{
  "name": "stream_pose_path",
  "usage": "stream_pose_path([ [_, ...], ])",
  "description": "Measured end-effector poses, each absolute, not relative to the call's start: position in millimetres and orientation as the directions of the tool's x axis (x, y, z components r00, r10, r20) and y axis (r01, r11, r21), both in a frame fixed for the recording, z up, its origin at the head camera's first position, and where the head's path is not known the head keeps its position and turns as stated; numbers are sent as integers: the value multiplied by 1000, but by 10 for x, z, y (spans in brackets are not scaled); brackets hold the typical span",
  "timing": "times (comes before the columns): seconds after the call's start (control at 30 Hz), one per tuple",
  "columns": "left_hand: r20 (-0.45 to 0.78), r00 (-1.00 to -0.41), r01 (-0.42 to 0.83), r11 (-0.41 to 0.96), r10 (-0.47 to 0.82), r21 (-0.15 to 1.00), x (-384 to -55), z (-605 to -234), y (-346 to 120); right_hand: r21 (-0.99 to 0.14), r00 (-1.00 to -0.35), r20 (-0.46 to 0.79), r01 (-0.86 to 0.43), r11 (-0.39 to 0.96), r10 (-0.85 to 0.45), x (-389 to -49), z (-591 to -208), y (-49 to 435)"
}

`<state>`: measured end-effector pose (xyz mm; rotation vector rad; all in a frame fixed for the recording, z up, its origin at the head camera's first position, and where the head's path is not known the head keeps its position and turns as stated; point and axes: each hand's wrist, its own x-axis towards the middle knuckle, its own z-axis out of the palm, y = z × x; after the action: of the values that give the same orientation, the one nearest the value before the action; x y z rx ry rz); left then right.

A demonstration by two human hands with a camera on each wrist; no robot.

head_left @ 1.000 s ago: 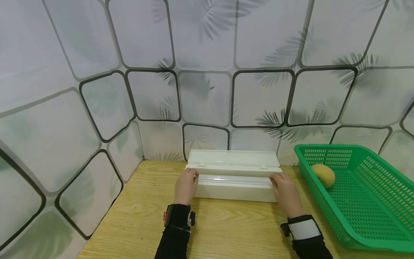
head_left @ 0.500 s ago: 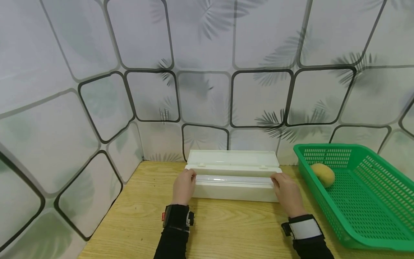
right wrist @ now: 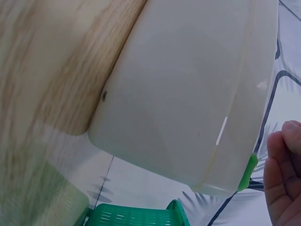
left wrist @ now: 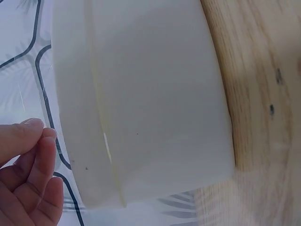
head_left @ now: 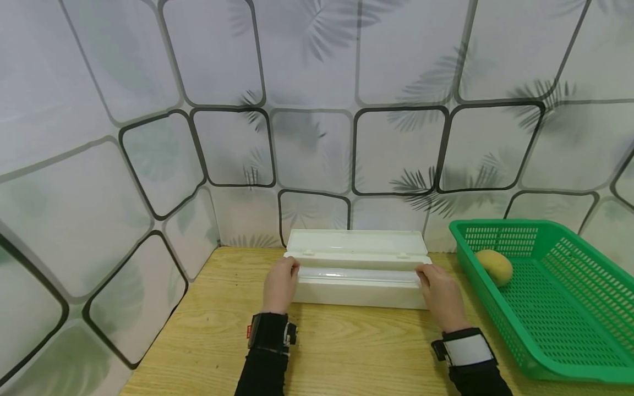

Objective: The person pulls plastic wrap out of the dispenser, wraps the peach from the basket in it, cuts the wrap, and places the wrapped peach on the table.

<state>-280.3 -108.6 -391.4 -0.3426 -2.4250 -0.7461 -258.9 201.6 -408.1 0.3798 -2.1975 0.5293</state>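
A long white cling film dispenser (head_left: 361,297) lies on the table, its lid (head_left: 354,242) flipped back toward the wall. Shiny clear cling film (head_left: 354,274) shows along the opening. At the dispenser's left end, my left hand (head_left: 279,286) pinches the film between thumb and forefinger; the left wrist view shows faint creases running from those fingertips (left wrist: 35,124). My right hand (head_left: 442,294) pinches at the right end in the same way, its thumb and forefinger together beside the dispenser's wall (right wrist: 174,94) in the right wrist view.
A green plastic basket (head_left: 520,352) stands on the right side of the wooden table (head_left: 366,352), holding a round yellowish fruit (head_left: 495,268). Behind the dispenser rises a patterned wall covering (head_left: 312,148), which also closes off the left side.
My left hand has shifted slightly left and my right hand slightly right, so they stand a little further apart. Dispenser and basket have stayed in place.
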Motion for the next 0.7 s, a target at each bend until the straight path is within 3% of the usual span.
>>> stream_pose_path([
  [0.7, 639, -767, 419, 805, 66, 419, -2779, -3859, -1090, -260, -598, 798, -459, 850, -79, -2596, -4052, 2045],
])
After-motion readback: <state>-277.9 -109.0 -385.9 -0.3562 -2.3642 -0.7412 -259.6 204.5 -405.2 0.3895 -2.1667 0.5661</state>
